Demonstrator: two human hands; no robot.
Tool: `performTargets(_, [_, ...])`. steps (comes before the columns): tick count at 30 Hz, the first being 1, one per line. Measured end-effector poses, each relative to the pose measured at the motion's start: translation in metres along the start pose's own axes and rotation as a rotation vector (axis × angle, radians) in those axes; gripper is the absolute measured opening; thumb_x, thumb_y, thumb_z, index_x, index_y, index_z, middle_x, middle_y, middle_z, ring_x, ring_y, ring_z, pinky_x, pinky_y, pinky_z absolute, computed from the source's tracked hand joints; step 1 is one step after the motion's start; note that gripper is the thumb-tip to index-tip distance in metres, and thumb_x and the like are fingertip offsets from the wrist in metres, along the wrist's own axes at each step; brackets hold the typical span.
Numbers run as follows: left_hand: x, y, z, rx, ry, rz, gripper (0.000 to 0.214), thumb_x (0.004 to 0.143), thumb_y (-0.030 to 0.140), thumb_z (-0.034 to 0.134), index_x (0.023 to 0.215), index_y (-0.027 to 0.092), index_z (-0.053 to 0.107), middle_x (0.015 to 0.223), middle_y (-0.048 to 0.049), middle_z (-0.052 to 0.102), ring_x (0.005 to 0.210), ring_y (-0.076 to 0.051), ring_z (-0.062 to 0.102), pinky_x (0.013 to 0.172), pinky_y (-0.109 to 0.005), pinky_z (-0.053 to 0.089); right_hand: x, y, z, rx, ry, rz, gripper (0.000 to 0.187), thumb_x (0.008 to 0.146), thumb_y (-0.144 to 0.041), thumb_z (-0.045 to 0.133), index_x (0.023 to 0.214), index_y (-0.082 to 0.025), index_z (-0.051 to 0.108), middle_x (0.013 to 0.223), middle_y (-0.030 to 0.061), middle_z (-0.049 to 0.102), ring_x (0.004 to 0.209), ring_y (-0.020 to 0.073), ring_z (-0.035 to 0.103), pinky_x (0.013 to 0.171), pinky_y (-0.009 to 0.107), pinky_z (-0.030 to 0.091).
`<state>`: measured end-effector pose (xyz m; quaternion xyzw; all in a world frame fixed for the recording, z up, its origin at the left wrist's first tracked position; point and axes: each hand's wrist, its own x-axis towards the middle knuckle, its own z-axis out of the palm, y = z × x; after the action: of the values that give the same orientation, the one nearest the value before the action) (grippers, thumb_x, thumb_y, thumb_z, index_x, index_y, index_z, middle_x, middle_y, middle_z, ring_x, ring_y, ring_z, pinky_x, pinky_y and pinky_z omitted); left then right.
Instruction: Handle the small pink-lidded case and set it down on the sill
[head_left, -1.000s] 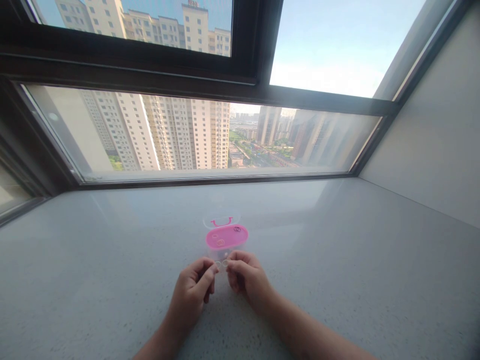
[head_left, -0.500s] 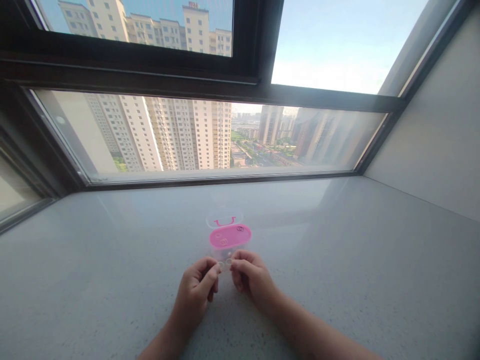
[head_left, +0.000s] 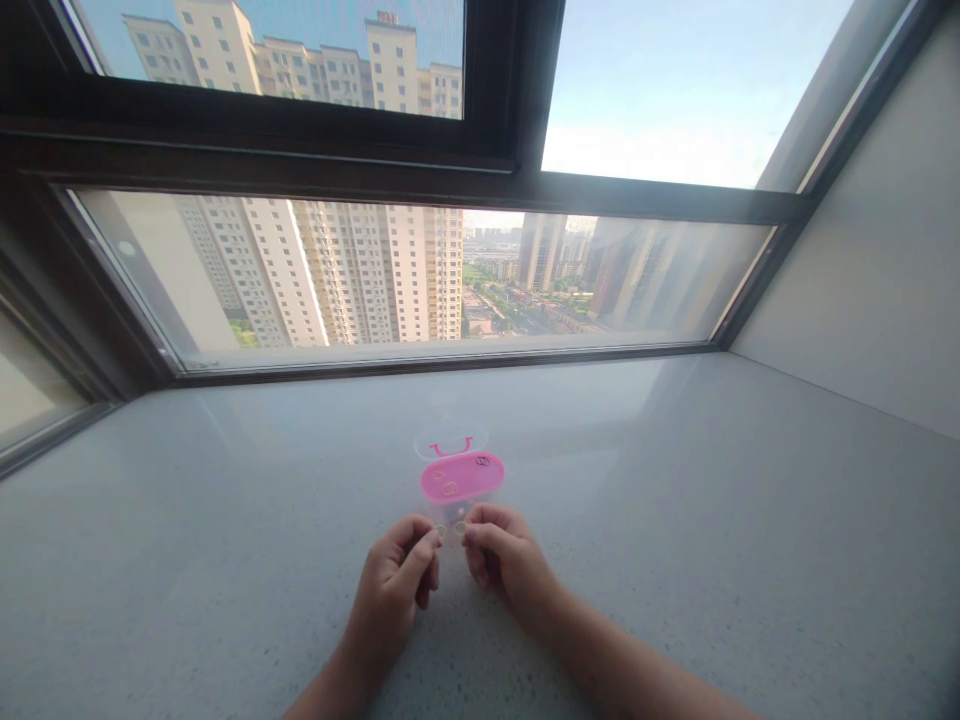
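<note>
- The left hand [head_left: 390,590] sits narrow, fingers curled, its fingertips pinching a small pale ring [head_left: 441,531] just in front of the clear plastic box with a pink oval lid [head_left: 462,477].
- The right hand [head_left: 506,560] is also narrow and curled, pinching a second small pale ring [head_left: 459,527] beside the first, so the two hands nearly meet at the box's near end.
- The box stands on a pale grey speckled stone sill [head_left: 225,580], with the hands on its near side and a pink U-shaped clip [head_left: 462,446] at its far end.
- Small rings [head_left: 483,461] lie on the lid.
- Beyond the box stands a dark-framed window [head_left: 300,150].
- Compared with a second ago, the box and hands sit slightly further right in view, and the window has shifted too; the hands keep nearly the same place against the box.
</note>
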<state>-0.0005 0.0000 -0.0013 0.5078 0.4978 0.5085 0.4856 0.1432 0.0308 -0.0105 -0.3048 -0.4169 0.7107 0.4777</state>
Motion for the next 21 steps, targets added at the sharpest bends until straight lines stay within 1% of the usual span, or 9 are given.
performTargets(7, [0.0004, -0.0023, 0.0, -0.035, 0.013, 0.006, 0.023, 0.083, 0.037, 0.05, 0.07, 0.018, 0.051, 0.046, 0.0067, 0.047, 0.039, -0.007, 0.038, 0.037, -0.016, 0.03, 0.0011, 0.001, -0.001, 0.013, -0.002, 0.004, 0.011, 0.07, -0.02, 0.057, 0.061, -0.016, 0.054, 0.037, -0.0066, 0.045, 0.029, 0.0056, 0.033, 0.031, 0.017, 0.02])
performTargets(16, [0.0002, -0.0029, 0.0001, -0.062, 0.022, 0.006, 0.024, 0.082, 0.038, 0.051, 0.069, 0.018, 0.052, 0.045, 0.0064, 0.047, 0.037, -0.006, 0.037, 0.036, -0.016, 0.029, 0.0018, 0.0035, -0.0024, 0.037, -0.002, -0.008, 0.01, 0.07, -0.019, 0.056, 0.061, -0.016, 0.053, 0.039, -0.0064, 0.046, 0.03, 0.0057, 0.034, 0.032, 0.017, 0.02])
performTargets(21, [-0.0001, -0.0013, 0.0004, -0.066, 0.031, 0.012, 0.025, 0.082, 0.039, 0.051, 0.068, 0.018, 0.051, 0.045, 0.006, 0.048, 0.038, -0.007, 0.038, 0.037, -0.016, 0.03, 0.0018, 0.0036, -0.0021, 0.025, 0.0, -0.016, 0.01, 0.068, -0.019, 0.055, 0.06, -0.016, 0.053, 0.037, -0.0065, 0.045, 0.029, 0.0054, 0.032, 0.031, 0.017, 0.019])
